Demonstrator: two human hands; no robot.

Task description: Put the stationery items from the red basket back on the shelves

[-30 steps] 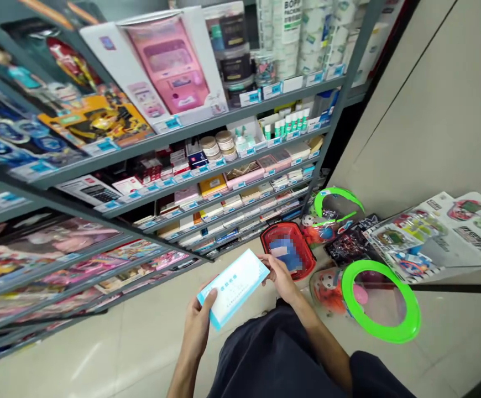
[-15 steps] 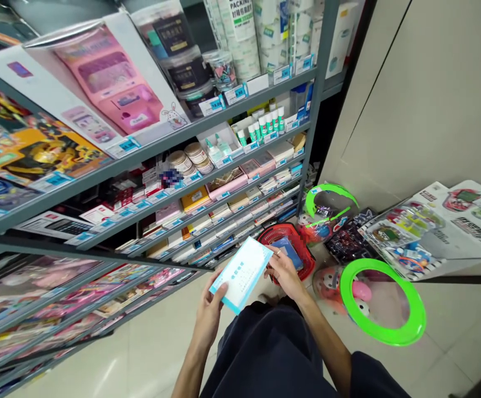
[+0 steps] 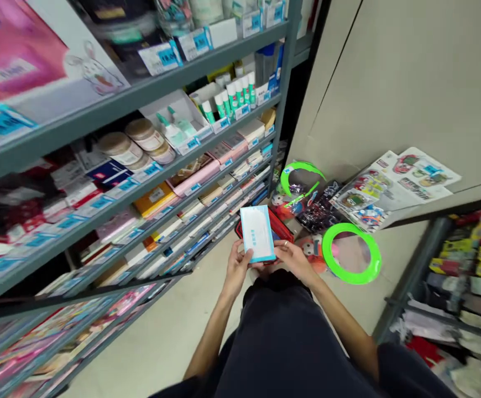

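I hold a flat white booklet with a light blue border [image 3: 257,233] upright in front of me with both hands. My left hand [image 3: 237,266] grips its lower left corner, thumb on the front. My right hand [image 3: 293,260], a ring on one finger, grips the lower right edge. Just behind the booklet a red shopping basket [image 3: 282,230] sits on the floor, mostly hidden by it. My dark trousers fill the bottom of the view.
A grey shelf rack [image 3: 149,99] full of stationery, glue bottles and boxed toys runs along the left. Bright green ring toys [image 3: 350,253] and packaged toys [image 3: 373,193] lie on the floor against a beige wall. Another rack [image 3: 451,276] stands at right.
The booklet has turned from slanted to upright and both hands now hold its bottom edge. The view has moved closer to the shelves and swung right, revealing the right rack.
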